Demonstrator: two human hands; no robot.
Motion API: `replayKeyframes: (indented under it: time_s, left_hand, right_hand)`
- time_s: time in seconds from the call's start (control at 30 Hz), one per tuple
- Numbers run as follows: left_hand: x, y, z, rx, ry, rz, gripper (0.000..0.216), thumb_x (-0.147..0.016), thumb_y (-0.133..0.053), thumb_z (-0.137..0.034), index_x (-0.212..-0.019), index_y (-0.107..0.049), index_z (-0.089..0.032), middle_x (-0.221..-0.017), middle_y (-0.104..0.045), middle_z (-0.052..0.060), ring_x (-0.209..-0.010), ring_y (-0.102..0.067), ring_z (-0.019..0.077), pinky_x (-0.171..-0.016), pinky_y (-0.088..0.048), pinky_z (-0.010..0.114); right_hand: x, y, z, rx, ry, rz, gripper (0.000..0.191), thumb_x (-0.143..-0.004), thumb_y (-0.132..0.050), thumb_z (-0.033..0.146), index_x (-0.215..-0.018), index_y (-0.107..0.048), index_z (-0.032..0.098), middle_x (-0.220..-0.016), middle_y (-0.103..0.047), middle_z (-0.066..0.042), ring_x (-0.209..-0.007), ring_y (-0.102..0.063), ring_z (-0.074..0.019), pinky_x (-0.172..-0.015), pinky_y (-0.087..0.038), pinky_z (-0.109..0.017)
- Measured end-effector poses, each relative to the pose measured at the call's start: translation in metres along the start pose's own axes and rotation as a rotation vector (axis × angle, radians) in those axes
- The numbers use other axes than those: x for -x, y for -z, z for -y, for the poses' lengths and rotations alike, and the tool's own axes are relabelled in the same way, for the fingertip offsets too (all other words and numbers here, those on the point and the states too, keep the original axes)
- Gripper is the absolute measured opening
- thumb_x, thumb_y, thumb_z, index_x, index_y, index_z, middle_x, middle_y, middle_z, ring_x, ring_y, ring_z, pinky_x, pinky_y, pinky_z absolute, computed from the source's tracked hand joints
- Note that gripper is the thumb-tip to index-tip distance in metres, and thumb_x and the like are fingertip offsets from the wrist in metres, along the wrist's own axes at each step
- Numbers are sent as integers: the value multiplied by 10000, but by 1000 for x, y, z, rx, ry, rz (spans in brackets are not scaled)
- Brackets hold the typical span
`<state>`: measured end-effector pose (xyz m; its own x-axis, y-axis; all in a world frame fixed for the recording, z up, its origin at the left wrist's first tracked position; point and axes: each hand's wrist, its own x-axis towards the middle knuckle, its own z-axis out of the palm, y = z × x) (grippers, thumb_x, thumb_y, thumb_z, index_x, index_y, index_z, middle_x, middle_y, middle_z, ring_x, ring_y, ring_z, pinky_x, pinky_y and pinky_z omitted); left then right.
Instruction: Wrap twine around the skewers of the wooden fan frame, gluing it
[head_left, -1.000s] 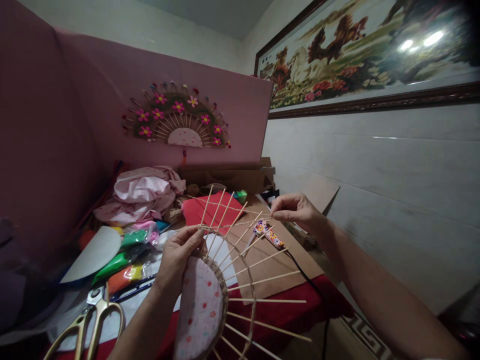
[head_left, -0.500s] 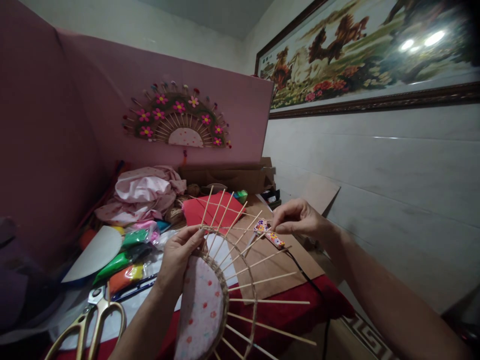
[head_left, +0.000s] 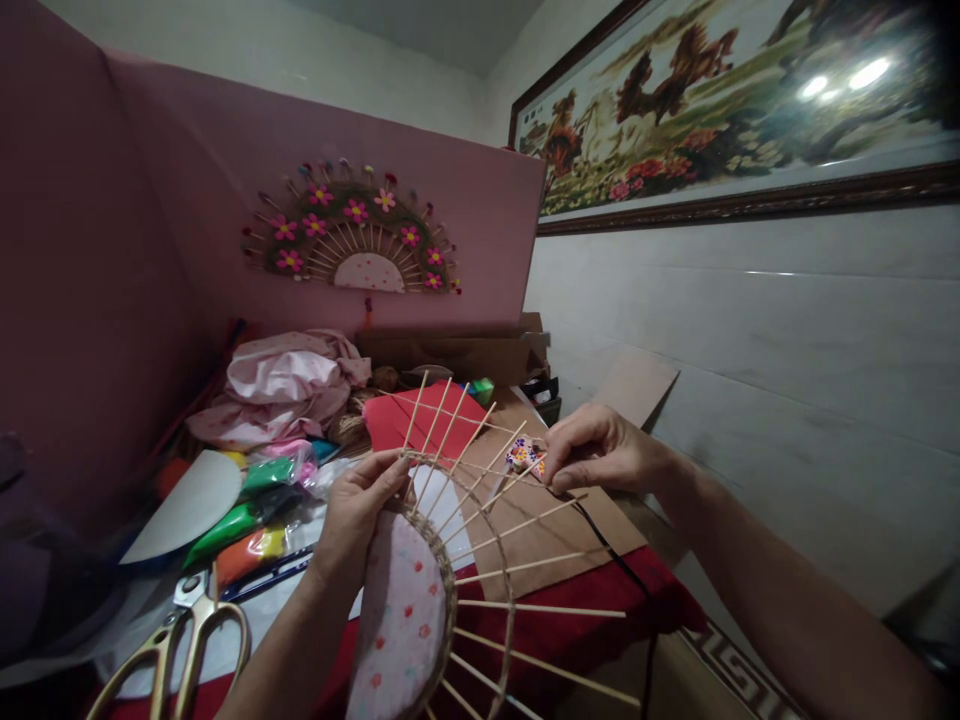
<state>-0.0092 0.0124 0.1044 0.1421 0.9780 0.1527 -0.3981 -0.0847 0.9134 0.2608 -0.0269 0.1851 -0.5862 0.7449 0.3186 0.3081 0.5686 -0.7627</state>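
Observation:
A half-round fan frame [head_left: 405,610] covered in pale dotted cloth stands tilted, thin wooden sticks radiating from its curved edge. Twine is woven around the sticks in an arc. My left hand [head_left: 367,492] pinches the frame's upper end, thumb and fingers closed by the first sticks. Between my two hands runs a strand of twine [head_left: 480,463], its far end pinched in the fingertips of my right hand [head_left: 600,450]. Behind that hand, partly covered, lies a flower-patterned glue gun [head_left: 519,455] with a black cord.
Gold-handled scissors [head_left: 187,630] and several bags of coloured clay [head_left: 225,530] lie at left, near a white half disc [head_left: 184,505]. Crumpled pink cloth [head_left: 281,375] and red sheets [head_left: 405,425] sit behind. A finished flowered fan [head_left: 367,240] hangs on the pink board.
My right hand has moved slightly down with the twine and now covers more of the glue gun. My left hand and the fan frame stay nearly in place.

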Motion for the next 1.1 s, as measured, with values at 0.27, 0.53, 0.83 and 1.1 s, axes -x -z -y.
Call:
replayKeyframes:
  time_s: [0.27, 0.53, 0.83, 1.1]
  left_hand:
    - [0, -3, -1, 4, -1, 18, 175, -687, -702, -281, -818, -678, -168, -536, -584, -32, -445, -470, 37, -421, -333, 122]
    - [5, -7, -6, 5, 20, 9, 197, -670, -714, -296, -790, -676, -144, -508, -562, -33, -429, -453, 32, -401, -307, 117]
    - [5, -7, -5, 19, 14, 18, 204, -650, -725, -303, -785, -680, -156, -503, -558, -32, -428, -451, 44, -403, -320, 135]
    - [5, -8, -4, 15, 30, -2, 206, -638, -732, -288, -786, -678, -154, -521, -569, -31, -438, -458, 48, -406, -328, 138]
  right_hand:
    - [-6, 16, 0, -62, -86, -186, 112, -701, -698, 228, -715, -645, 130, -612, -588, 5, -546, -503, -71, -492, -381, -198]
    - [-16, 26, -8, -7, -122, -250, 166, -684, -698, 283, -682, -634, 129, -576, -535, 21, -522, -444, -67, -470, -312, -209]
    - [-37, 31, -8, 41, -170, -415, 175, -637, -713, 289, -660, -648, 128, -574, -583, 2, -528, -500, -84, -511, -383, -233]
    - [-46, 23, -1, 27, -64, -571, 173, -658, -702, 289, -692, -656, 126, -616, -620, -15, -561, -533, -92, -536, -419, -231]
